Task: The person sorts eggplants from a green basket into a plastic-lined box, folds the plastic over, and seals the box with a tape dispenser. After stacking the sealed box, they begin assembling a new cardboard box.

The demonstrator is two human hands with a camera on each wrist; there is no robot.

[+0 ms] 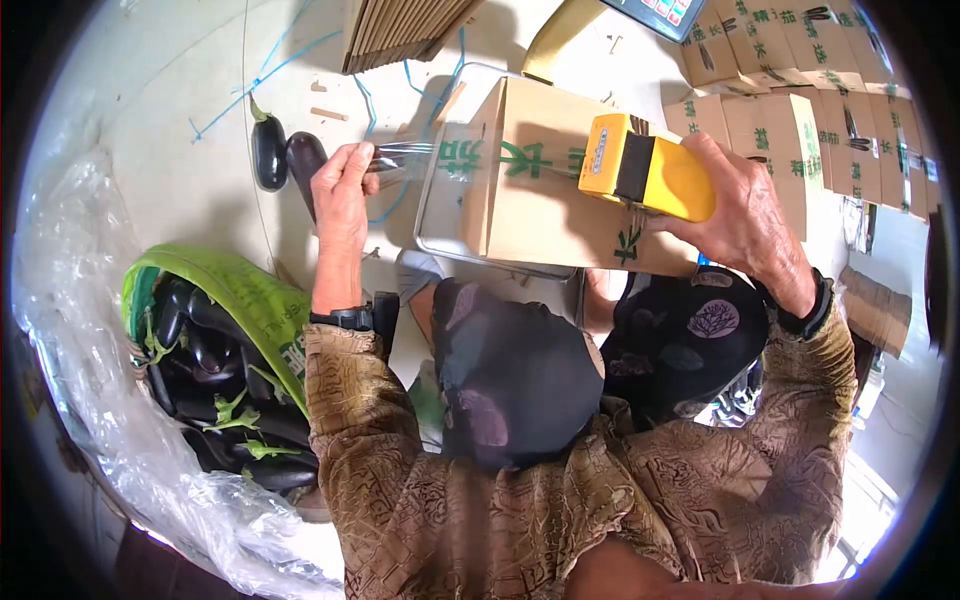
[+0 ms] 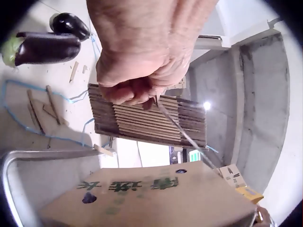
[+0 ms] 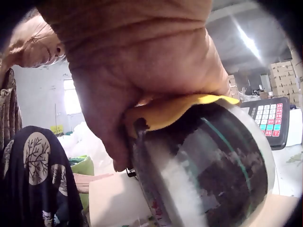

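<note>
A closed cardboard box (image 1: 540, 225) with green printed characters lies before the person's knees on a metal tray (image 1: 425, 225). Between finger and thumb, the left hand (image 1: 343, 195) pinches the end of a strip of clear packing tape (image 1: 405, 150) left of the box. In the left wrist view the strip (image 2: 182, 132) runs taut from the fingers toward the box. The right hand (image 1: 742, 205) grips a yellow tape dispenser (image 1: 688, 185) over the box's right part. Its large tape roll (image 3: 213, 175) fills much of the right wrist view.
Two loose eggplants (image 1: 268, 150) lie on the floor beyond the left hand. A green bag (image 1: 215, 265) full of eggplants stands at left, beside crumpled clear plastic (image 1: 80, 300). Flattened cardboard (image 1: 400, 30) is stacked ahead, a keypad device (image 1: 660, 12) near it. Printed cartons (image 1: 800, 50) fill the right.
</note>
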